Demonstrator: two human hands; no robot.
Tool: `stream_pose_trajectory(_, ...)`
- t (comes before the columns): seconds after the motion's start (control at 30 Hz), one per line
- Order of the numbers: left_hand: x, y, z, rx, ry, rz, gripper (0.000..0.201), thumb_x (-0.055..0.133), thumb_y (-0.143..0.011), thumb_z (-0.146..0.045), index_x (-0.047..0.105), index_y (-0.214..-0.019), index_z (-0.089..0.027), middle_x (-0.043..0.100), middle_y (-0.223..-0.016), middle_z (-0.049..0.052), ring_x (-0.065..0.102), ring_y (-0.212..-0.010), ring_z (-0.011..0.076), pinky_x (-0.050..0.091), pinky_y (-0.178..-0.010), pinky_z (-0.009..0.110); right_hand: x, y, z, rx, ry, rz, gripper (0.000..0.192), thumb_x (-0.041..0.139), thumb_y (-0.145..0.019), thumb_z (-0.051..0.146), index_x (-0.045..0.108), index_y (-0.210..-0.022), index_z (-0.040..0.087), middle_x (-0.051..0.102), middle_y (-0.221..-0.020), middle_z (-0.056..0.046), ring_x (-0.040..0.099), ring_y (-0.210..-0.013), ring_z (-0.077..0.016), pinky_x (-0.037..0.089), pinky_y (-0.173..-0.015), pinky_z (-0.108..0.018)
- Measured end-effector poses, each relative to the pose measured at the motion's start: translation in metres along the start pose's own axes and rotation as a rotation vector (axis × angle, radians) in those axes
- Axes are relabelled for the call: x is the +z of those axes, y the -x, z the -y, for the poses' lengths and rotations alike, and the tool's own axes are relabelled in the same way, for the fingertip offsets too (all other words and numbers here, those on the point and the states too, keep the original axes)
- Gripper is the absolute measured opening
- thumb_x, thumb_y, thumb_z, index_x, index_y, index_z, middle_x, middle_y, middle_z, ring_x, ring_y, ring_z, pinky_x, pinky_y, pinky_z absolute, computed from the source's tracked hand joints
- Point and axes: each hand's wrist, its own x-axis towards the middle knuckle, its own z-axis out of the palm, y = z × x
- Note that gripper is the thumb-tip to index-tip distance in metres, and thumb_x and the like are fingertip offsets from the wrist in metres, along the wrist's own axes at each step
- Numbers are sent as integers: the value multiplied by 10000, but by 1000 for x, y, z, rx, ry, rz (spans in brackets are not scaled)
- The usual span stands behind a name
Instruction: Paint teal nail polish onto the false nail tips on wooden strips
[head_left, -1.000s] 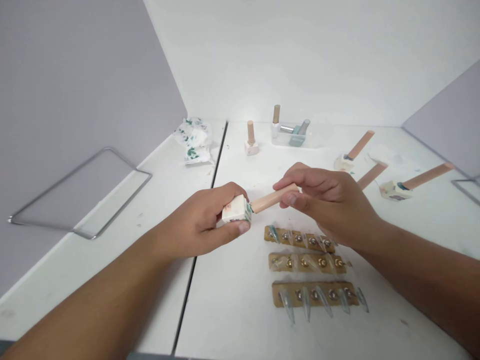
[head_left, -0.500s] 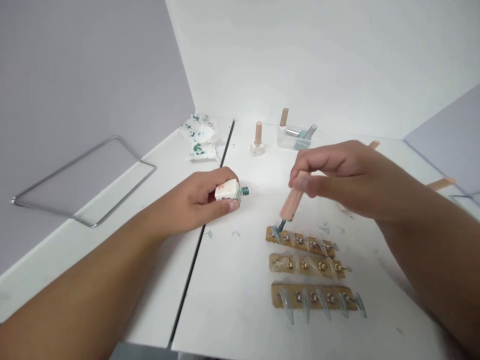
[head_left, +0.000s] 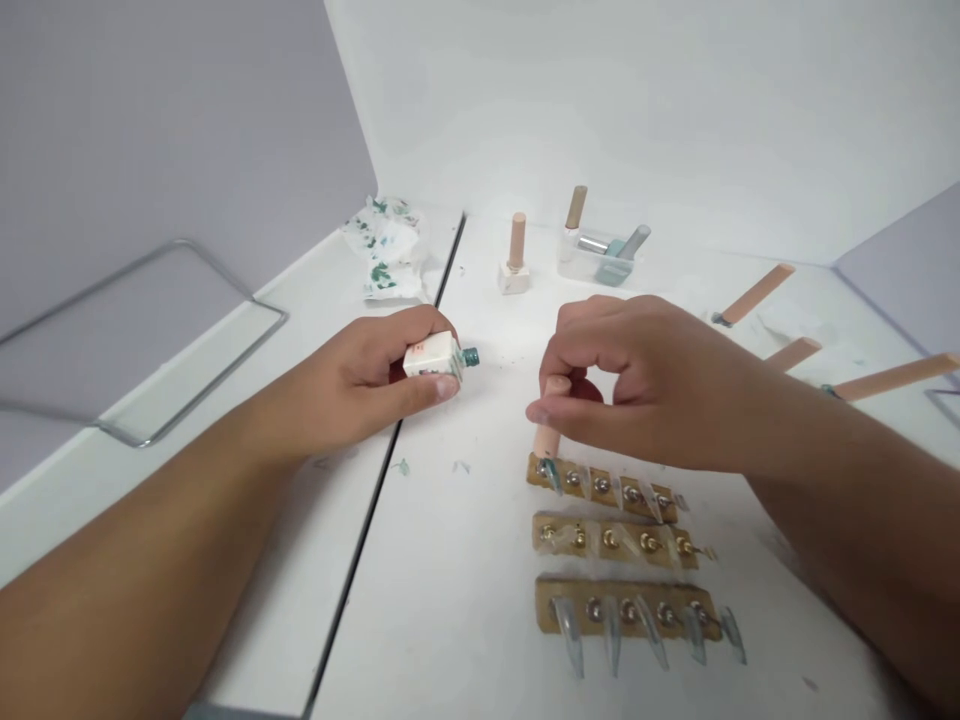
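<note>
Left hand (head_left: 375,375) grips a small white polish bottle (head_left: 431,357) on its side, thumb under and fingers over; the open green neck points right, just above the table seam. Right hand (head_left: 637,385) pinches a peach brush cap (head_left: 550,420) between thumb and forefinger, held near upright, with the brush tip down on the leftmost nail of the top strip (head_left: 600,482).

Counts:
- 3 brown nail strips in a column in front of the right hand — top strip, middle strip (head_left: 611,538), bottom strip (head_left: 626,607). The bottom strip shows 5 clear pointed nail tips; on the other two the tips are hard to count.
- 3 peach handles (head_left: 757,292) lie on the table at right, well apart from the strips.
- 1 upright bottle with a peach cap (head_left: 516,258) at the back centre.
- 1 clear tray (head_left: 600,262) just right of it, holding 1 upright bottle plus 2 or so lying bottles — cannot tell exactly.
- 1 crumpled tissue (head_left: 386,250) with green stains, back left.
- 1 wire frame (head_left: 142,340) on the left panel, cut off at the frame edge.

Hidden: the right hand covers the upper part of the brush cap and the right end of the top strip sits under the wrist. Bottle label unreadable. The bases of the three handles at right are hidden behind the right forearm or too small to make out.
</note>
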Motion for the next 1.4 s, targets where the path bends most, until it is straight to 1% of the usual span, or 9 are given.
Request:
stream_pose_trajectory(0.1,0,1,-1,-8,-27,1,188,591,-910,-391,586,-938,-205,506,-782,-19,464,-651,121,369,-559,243,-1,1,2,-32,14,71,260,605,-854,326,620,-628,198,567,-567,17,507,-583,-128,350,-543,-284)
stream_pose_trajectory(0.3,1,2,0,15,-38,21,183,595,-915,-388,595,-976,-215,524,-800,-21,484,-663,118,379,-570,239,-3,2,1,-91,115,-2,295,570,-885,325,593,-624,189,542,-537,31,487,-587,-125,362,-648,-313)
stream_pose_trajectory(0.43,1,0,0,9,-35,10,173,596,-913,-384,593,-974,-223,513,-780,-27,463,-639,112,369,-553,234,-4,4,1,-98,114,73,301,564,-894,328,583,-626,191,548,-533,34,496,-590,-127,363,-686,-326)
stream_pose_trajectory(0.6,1,1,0,-13,-42,38,184,594,-915,-402,587,-967,-226,513,-773,-30,460,-639,112,372,-554,235,-5,7,4,-3,115,3,283,578,-867,328,585,-614,201,555,-542,23,498,-598,-138,331,-602,-305)
stream_pose_trajectory(0.7,1,3,0,-40,-34,63,195,590,-915,-417,585,-968,-229,521,-774,-28,469,-643,117,371,-553,240,-4,8,7,-29,46,55,284,582,-873,336,602,-623,203,567,-547,30,508,-597,-132,345,-594,-296)
stream_pose_trajectory(0.8,0,3,0,-44,-37,58,192,584,-921,-421,586,-963,-233,511,-760,-31,456,-639,115,359,-546,236,-3,6,6,-42,121,93,292,575,-876,327,600,-616,196,573,-563,16,514,-622,-141,372,-647,-317)
stream_pose_trajectory(1.07,0,3,2,-51,-37,74,192,587,-925,-427,578,-970,-240,494,-755,-31,436,-650,118,350,-556,237,-10,10,0,-14,222,-36,284,548,-854,313,561,-593,200,527,-529,18,465,-568,-134,329,-584,-313)
stream_pose_trajectory(1.23,-1,2,1,-45,-35,84,186,574,-931,-416,566,-930,-231,482,-742,-27,431,-644,119,344,-547,242,-10,10,-1,-19,156,33,288,540,-886,360,591,-650,204,566,-592,11,499,-615,-141,349,-593,-309)
stream_pose_trajectory(1.4,-1,3,2,-13,-25,111,175,568,-938,-399,570,-984,-230,483,-743,-25,433,-628,118,346,-537,249,-12,8,-4,-21,165,85,254,552,-860,313,580,-633,204,549,-594,8,490,-620,-145,339,-601,-314)
